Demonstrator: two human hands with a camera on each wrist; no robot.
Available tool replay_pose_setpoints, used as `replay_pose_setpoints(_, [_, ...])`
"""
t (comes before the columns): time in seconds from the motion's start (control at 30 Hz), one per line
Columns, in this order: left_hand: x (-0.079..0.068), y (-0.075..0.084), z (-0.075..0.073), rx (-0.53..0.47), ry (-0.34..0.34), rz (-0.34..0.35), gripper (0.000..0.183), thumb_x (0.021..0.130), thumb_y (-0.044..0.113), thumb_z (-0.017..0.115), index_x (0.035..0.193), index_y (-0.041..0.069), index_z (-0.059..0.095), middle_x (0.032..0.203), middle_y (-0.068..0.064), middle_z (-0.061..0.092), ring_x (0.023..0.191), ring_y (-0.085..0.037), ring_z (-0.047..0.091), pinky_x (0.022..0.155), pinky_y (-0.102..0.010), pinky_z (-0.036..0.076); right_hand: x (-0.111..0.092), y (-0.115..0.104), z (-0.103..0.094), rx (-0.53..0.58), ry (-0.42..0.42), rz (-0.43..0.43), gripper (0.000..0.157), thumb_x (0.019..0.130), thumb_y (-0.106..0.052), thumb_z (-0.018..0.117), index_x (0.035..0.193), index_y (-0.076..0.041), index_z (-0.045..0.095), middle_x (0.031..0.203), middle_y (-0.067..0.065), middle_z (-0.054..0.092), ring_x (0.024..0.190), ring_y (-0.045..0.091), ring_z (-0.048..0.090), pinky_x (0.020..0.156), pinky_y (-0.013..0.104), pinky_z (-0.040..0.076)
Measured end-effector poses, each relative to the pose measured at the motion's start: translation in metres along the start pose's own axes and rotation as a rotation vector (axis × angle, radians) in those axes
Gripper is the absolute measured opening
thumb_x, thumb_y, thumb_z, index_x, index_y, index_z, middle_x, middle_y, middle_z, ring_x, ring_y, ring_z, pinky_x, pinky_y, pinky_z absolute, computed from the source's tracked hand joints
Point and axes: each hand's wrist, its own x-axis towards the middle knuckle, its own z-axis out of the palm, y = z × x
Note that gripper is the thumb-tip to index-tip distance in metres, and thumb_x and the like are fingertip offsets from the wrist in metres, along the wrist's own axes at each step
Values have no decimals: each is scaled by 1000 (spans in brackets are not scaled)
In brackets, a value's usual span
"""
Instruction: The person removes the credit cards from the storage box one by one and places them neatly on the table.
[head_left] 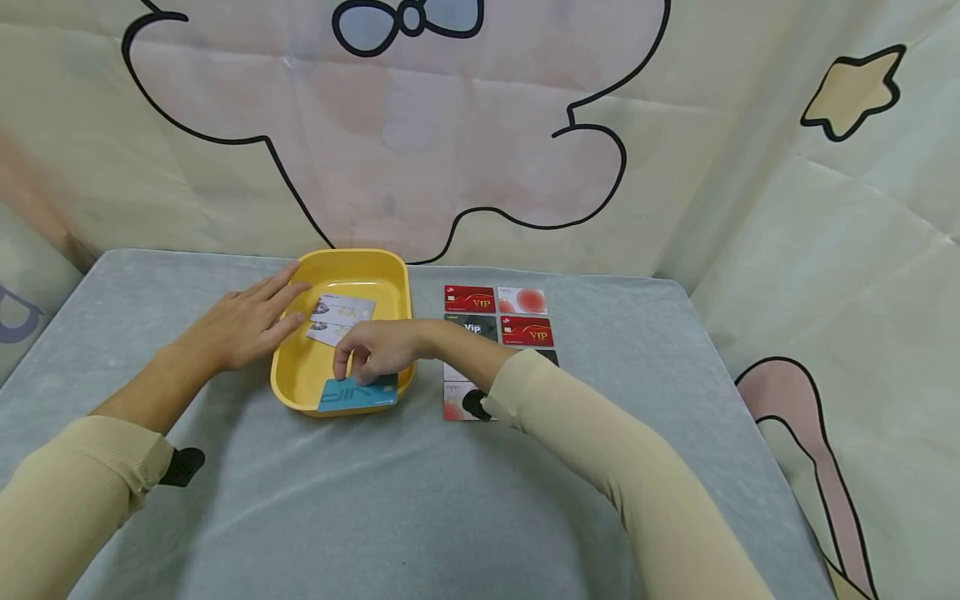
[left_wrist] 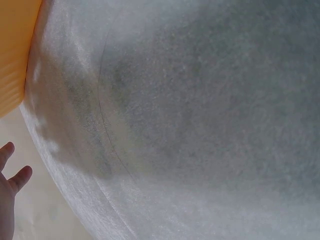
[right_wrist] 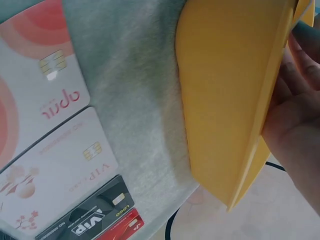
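Observation:
My right hand (head_left: 386, 343) reaches over the front of a yellow plastic tray (head_left: 300, 379). Its fingers pinch the upper edge of a blue card (head_left: 360, 397), which overlaps the tray's front rim in the head view. Further back in the tray lie white cards (head_left: 343, 308), partly behind the right hand. Along the tray's left rim, my left hand (head_left: 243, 325) rests with its fingers extended. The right wrist view has the right hand (right_wrist: 300, 115) beyond the tray's side wall (right_wrist: 230, 90), fingertips partly hidden. Only fingers of the left hand (left_wrist: 9, 185) enter the left wrist view.
Right of the tray, cards lie in rows on the grey cloth-covered table (head_left: 360, 508): red VIP cards (head_left: 527, 331), a dark card (right_wrist: 92, 215) and white-and-pink ones (right_wrist: 45, 60). The right forearm covers some of them. A patterned curtain (head_left: 480, 150) hangs behind the table.

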Motion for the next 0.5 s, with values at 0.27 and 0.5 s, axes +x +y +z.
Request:
replay_pose_setpoints(0.27, [0, 0, 0, 9, 1, 3, 62, 104, 44, 34, 155, 7, 31, 167, -14, 7, 146, -45, 22, 104, -73, 28, -14, -2, -2, -9, 28, -37, 39, 97, 0, 57, 135, -11, 55, 101, 6, 60, 93, 15, 55, 76, 21, 51])
replay_pose_setpoints(0.5, [0, 1, 0, 21, -7, -11, 64, 104, 45, 33, 155, 7, 31, 167, -14, 6, 146, -46, 21, 105, -74, 26, -36, -2, -5, -26, 77, -43, 51, 97, -2, 58, 144, -17, 51, 107, 6, 58, 99, 16, 54, 79, 22, 52])
